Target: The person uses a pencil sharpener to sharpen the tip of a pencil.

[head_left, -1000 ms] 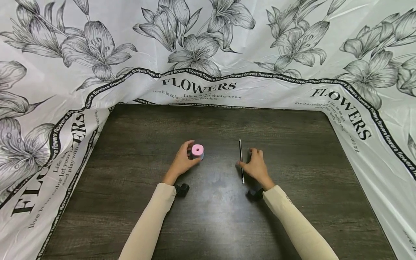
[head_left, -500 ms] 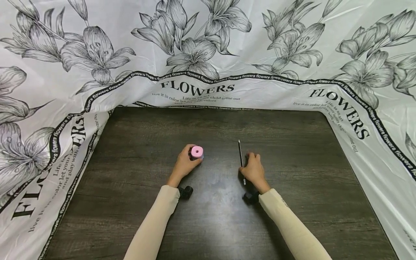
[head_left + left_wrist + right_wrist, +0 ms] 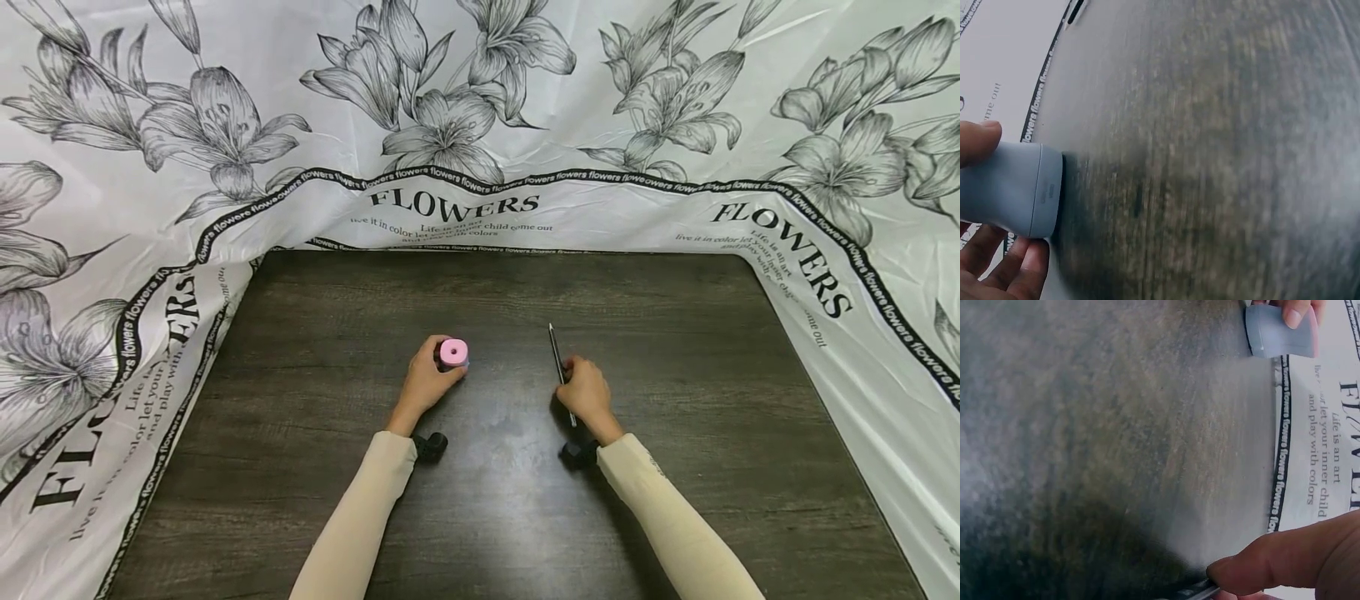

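Note:
A pencil sharpener [image 3: 453,352] with a pink top, a round hole in it and a pale blue-grey body stands upright on the dark table. My left hand [image 3: 423,383] grips its sides; in the left wrist view the thumb and fingers lie on opposite sides of the body [image 3: 1010,187]. To the right, my right hand [image 3: 587,392] pinches a dark pencil [image 3: 556,350] between thumb and fingers. Its pale tip points away from me, and the other end shows below the hand. Only a short piece of the pencil [image 3: 1200,590] appears in the right wrist view.
The dark wood-grain table [image 3: 487,292] reaches back to a white floral sheet [image 3: 637,217] with printed lettering, which also hangs along both sides. Black wrist cameras sit below each hand, at the beige sleeves [image 3: 352,508].
My right hand has closed its thumb and fingers on the pencil, whose near end has swung slightly right. The left hand has tightened round the sharpener, which stays in place.

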`<control>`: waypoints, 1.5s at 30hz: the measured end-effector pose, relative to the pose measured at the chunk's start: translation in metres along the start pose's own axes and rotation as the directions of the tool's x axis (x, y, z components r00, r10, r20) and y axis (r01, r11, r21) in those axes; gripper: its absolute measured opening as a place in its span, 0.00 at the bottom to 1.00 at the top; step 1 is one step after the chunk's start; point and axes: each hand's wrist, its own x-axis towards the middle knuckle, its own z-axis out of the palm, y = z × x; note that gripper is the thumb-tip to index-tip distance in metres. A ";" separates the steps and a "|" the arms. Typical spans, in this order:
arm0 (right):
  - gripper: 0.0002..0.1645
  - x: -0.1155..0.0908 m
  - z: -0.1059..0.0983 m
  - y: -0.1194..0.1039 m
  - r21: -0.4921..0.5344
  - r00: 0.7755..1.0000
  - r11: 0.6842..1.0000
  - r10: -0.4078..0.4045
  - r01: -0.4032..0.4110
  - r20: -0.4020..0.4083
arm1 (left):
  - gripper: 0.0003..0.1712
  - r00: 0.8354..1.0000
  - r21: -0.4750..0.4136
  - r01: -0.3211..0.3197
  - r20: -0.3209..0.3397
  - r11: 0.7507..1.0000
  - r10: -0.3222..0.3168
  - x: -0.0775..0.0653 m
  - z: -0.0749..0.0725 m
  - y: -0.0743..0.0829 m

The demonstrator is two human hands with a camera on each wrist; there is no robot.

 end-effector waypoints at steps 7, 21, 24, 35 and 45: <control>0.25 0.001 -0.004 0.004 0.011 0.998 0.999 0.048 -0.049 0.032 | 0.31 0.999 0.017 0.012 -0.049 1.000 -0.011 0.000 -0.003 0.001; 0.19 0.006 -0.019 0.006 0.031 0.995 0.996 0.084 -0.085 0.053 | 0.32 0.999 0.040 -0.010 -0.040 0.999 0.012 0.005 -0.016 0.006; 0.19 0.007 -0.021 0.007 0.046 0.996 0.996 0.076 -0.078 0.038 | 0.32 0.999 0.057 -0.030 -0.038 0.998 0.032 0.006 -0.019 0.007; 0.17 0.012 -0.036 0.009 0.075 0.999 0.997 -0.011 0.013 -0.031 | 0.31 0.990 0.155 -0.112 -0.068 0.982 0.124 0.007 -0.027 0.012; 0.17 0.020 -0.057 0.008 0.072 0.994 0.993 -0.094 0.097 -0.049 | 0.31 0.970 0.327 -0.215 -0.039 0.920 0.240 0.010 -0.034 0.023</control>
